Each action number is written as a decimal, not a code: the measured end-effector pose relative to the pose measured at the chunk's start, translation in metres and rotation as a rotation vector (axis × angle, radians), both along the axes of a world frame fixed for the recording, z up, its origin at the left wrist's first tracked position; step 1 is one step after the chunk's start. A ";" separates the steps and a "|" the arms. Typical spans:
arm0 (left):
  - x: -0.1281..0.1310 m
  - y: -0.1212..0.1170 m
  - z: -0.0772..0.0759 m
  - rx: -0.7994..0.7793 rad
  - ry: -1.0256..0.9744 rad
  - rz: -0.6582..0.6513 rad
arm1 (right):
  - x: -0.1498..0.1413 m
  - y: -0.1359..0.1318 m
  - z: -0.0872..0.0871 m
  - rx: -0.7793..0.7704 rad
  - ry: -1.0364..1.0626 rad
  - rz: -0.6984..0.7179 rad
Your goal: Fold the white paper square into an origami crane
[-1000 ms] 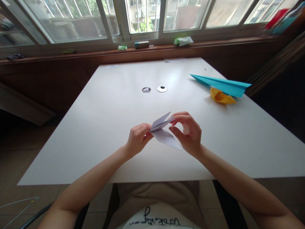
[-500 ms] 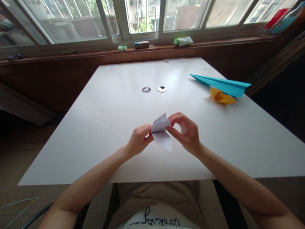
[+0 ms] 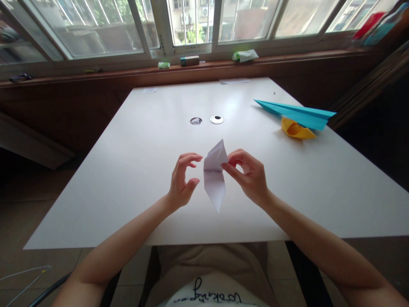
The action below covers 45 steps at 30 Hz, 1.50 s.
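Note:
A folded piece of white paper (image 3: pixel 214 183) is held up above the white table (image 3: pixel 128 170), one pointed flap rising and another hanging down, with a crease across its middle. My right hand (image 3: pixel 249 172) pinches its right edge between thumb and fingers. Just left of the paper, my left hand (image 3: pixel 183 179) is apart from it, thumb and fingers spread and nothing between them.
On the table's right side lie a blue paper plane (image 3: pixel 297 114) and a yellow paper boat (image 3: pixel 297 129), close together. Two round inserts, one a cable grommet (image 3: pixel 217 120), sit in the tabletop. A small box (image 3: pixel 190 61) and a green-white packet (image 3: pixel 245 55) rest on the windowsill.
My left hand has let go of the paper's left edge and opened. The paper has spread and turned, its flaps now pointing up and down. My right hand keeps its pinch.

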<state>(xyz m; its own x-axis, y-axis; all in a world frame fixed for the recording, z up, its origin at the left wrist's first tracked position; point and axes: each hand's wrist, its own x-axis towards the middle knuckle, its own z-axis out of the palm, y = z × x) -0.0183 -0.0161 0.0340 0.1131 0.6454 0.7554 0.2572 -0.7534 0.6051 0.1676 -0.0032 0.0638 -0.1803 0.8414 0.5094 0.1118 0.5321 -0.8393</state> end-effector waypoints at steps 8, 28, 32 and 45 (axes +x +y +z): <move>0.003 0.000 0.004 0.019 0.050 0.077 | 0.000 -0.001 0.002 0.021 -0.081 0.005; 0.007 0.000 0.013 -0.065 -0.013 0.123 | -0.004 -0.002 0.000 0.112 -0.161 -0.008; 0.007 -0.001 0.013 -0.068 -0.034 0.124 | -0.004 -0.002 0.001 0.158 -0.137 -0.014; 0.006 -0.001 0.012 -0.126 -0.084 0.092 | -0.002 -0.002 0.000 0.187 -0.128 -0.036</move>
